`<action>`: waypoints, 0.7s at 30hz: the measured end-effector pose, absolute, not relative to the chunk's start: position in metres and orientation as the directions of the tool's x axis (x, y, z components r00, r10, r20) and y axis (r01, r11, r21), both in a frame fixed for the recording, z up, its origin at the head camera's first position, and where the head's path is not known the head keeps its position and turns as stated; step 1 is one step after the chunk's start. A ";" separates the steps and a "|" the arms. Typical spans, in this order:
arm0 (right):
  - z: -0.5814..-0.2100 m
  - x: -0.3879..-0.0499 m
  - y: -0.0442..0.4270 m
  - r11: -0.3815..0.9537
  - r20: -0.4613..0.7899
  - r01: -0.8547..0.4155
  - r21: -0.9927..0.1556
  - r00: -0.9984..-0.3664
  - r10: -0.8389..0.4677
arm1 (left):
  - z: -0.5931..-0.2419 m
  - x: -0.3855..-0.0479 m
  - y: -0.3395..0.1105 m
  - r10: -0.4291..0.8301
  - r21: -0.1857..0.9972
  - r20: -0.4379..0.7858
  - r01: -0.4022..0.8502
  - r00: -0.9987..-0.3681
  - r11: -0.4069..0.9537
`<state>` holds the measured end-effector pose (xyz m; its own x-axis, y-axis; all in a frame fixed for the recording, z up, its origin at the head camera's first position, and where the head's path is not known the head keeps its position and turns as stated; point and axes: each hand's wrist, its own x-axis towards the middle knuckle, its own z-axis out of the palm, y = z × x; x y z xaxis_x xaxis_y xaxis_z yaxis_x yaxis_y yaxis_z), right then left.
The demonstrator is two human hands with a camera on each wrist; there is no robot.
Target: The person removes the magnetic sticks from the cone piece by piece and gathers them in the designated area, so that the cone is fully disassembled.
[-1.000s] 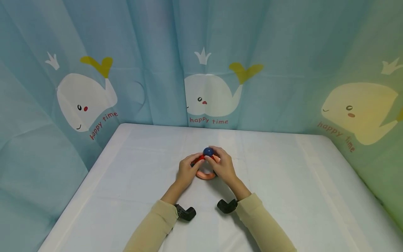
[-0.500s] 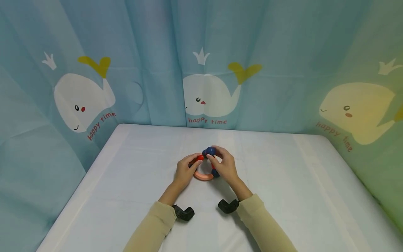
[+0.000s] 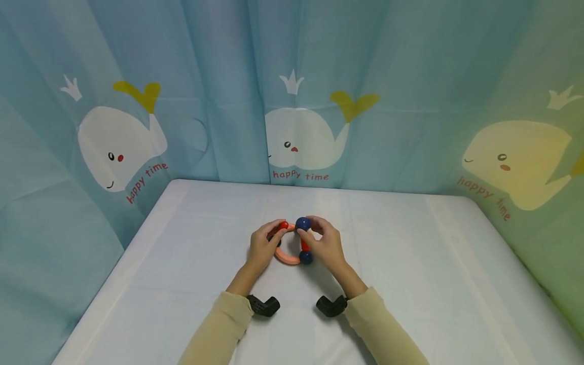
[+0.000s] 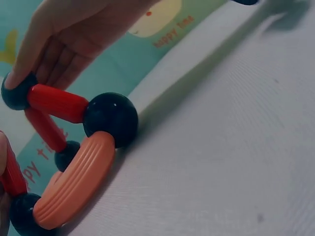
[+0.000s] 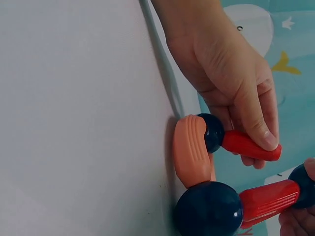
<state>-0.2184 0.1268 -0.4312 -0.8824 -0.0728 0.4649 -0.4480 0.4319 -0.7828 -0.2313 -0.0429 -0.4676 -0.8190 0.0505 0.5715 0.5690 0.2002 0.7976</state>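
Note:
A ring of orange curved rods and dark blue balls lies on the table, with red rods rising from it; it looks like a magnetic building set. My left hand pinches one red rod between thumb and fingers, its lower end on a blue ball. Opposite, my right hand grips the raised blue ball where two red rods meet. Those two rods slant down to separate balls of the ring. The left rod's tip stands apart from the raised ball.
The white table stretches around the ring. A blue curtain with printed whales hangs behind and beside it. Each wrist carries a black camera.
The raised blue ball and the red rod in my left hand have come further apart. My left hand and the ring have shifted slightly left and nearer; more of the right-side rod shows.

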 end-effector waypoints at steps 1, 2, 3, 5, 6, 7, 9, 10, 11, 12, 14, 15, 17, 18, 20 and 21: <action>-0.431 -0.217 0.127 0.430 0.467 -0.451 -0.782 -0.881 -0.075 | -0.463 -0.228 -0.043 0.049 0.802 0.564 0.562 -0.824 0.201; -0.431 -0.216 0.127 0.427 0.467 -0.452 -0.783 -0.881 -0.074 | -0.459 -0.226 -0.044 0.050 0.807 0.558 0.556 -0.828 0.199; -0.430 -0.215 0.127 0.425 0.468 -0.453 -0.784 -0.881 -0.074 | -0.455 -0.223 -0.044 0.052 0.809 0.556 0.554 -0.830 0.197; -0.430 -0.214 0.127 0.423 0.468 -0.452 -0.785 -0.881 -0.073 | -0.449 -0.219 -0.044 0.058 0.812 0.551 0.551 -0.833 0.192; -0.429 -0.213 0.127 0.425 0.470 -0.454 -0.783 -0.879 -0.074 | -0.449 -0.219 -0.045 0.060 0.813 0.549 0.550 -0.833 0.190; -0.429 -0.212 0.128 0.426 0.478 -0.462 -0.778 -0.875 -0.076 | -0.447 -0.218 -0.045 0.060 0.816 0.546 0.547 -0.835 0.189; -0.418 -0.206 0.127 0.417 0.472 -0.461 -0.783 -0.878 -0.083 | -0.448 -0.220 -0.046 0.057 0.812 0.551 0.551 -0.832 0.195; -0.413 -0.203 0.126 0.409 0.473 -0.465 -0.785 -0.877 -0.089 | -0.450 -0.222 -0.047 0.057 0.802 0.564 0.563 -0.824 0.200; -0.408 -0.201 0.127 0.401 0.474 -0.470 -0.787 -0.875 -0.096 | -0.452 -0.224 -0.047 0.053 0.793 0.575 0.572 -0.817 0.212; -0.403 -0.199 0.127 0.389 0.473 -0.473 -0.790 -0.875 -0.103 | -0.452 -0.226 -0.047 0.049 0.781 0.586 0.580 -0.809 0.232; -0.393 -0.197 0.128 0.356 0.470 -0.480 -0.802 -0.874 -0.122 | -0.452 -0.228 -0.047 0.052 0.754 0.609 0.598 -0.791 0.272; -0.393 -0.199 0.131 0.339 0.474 -0.490 -0.803 -0.870 -0.134 | -0.453 -0.228 -0.046 0.060 0.740 0.617 0.604 -0.785 0.295; -0.393 -0.203 0.134 0.306 0.482 -0.507 -0.806 -0.862 -0.159 | -0.445 -0.224 -0.043 0.085 0.744 0.589 0.581 -0.803 0.329; -0.393 -0.205 0.135 0.289 0.482 -0.512 -0.809 -0.859 -0.172 | -0.442 -0.221 -0.042 0.106 0.753 0.559 0.558 -0.822 0.349; -0.395 -0.208 0.138 0.255 0.473 -0.511 -0.821 -0.858 -0.200 | -0.438 -0.217 -0.039 0.149 0.771 0.482 0.499 -0.863 0.395; -0.395 -0.209 0.139 0.238 0.465 -0.508 -0.828 -0.859 -0.216 | -0.437 -0.216 -0.038 0.162 0.780 0.438 0.463 -0.884 0.421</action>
<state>-0.2094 0.1387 -0.3955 -0.8588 -0.2156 0.4647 -0.5078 0.2382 -0.8279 -0.2164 -0.0380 -0.4371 -0.8843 0.1617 0.4380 0.4632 0.4207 0.7801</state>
